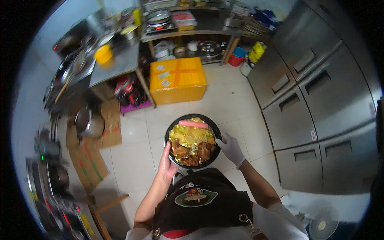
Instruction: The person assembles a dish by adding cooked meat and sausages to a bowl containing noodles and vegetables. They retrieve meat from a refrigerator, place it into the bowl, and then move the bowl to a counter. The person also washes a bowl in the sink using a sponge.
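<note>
Between both hands I carry a round black bowl [217,134] in front of my apron. Inside it lie chunks of brown meat [191,157], yellowish vegetables with corn-like bits, pale noodle-like strands and a pink sausage [193,124] across the far side. My bare left hand [166,163] grips the near left rim, thumb on top. On the right rim, my right hand [231,147] in a white glove holds the bowl with its thumb over the edge. The fingers beneath the bowl are hidden.
A yellow taped box [178,80] stands on the tiled floor ahead, beside a steel table [116,60]. Steel refrigerators [316,104] line the right. At left, a metal pot [89,123] sits on flattened cardboard [86,164]. Red and blue buckets [237,57] stand at the back.
</note>
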`<state>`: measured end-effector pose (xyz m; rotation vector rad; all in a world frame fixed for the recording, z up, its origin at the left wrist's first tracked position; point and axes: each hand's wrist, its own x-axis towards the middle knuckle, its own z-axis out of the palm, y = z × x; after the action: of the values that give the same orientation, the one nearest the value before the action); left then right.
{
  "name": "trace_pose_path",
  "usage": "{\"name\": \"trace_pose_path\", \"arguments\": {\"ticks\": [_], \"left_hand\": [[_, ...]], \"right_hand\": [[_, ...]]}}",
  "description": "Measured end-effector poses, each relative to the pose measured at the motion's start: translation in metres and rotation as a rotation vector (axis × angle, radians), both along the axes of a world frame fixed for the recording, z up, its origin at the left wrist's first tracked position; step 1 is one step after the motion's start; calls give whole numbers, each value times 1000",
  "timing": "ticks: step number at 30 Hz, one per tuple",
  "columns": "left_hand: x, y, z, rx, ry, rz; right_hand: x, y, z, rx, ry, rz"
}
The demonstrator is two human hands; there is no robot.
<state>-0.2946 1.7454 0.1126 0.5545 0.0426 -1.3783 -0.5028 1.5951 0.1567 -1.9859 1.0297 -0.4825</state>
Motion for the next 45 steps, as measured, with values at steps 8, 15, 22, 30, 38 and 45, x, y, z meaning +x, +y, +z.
{"name": "trace_pose_path", "arguments": {"ticks": [8,15,22,30,38,45], "left_hand": [[-22,-278,-22,203,-120,-481],[-60,-517,-60,58,-75,-610],[-25,-726,-21,140,-189,-437],[106,-961,-56,135,-322,-107],[260,-1227,-81,245,-603,23],[345,-1442,-72,547,-930,42]], "right_hand": [[-51,-163,-49,37,-233,-556],[-90,-391,-66,-48,-107,-594],[-52,-620,-58,-24,-143,-512],[89,-860,-75,20,-144,-463],[254,-1126,-120,62,-127,-499],[364,-1308,-139,263,-348,-602]]}}
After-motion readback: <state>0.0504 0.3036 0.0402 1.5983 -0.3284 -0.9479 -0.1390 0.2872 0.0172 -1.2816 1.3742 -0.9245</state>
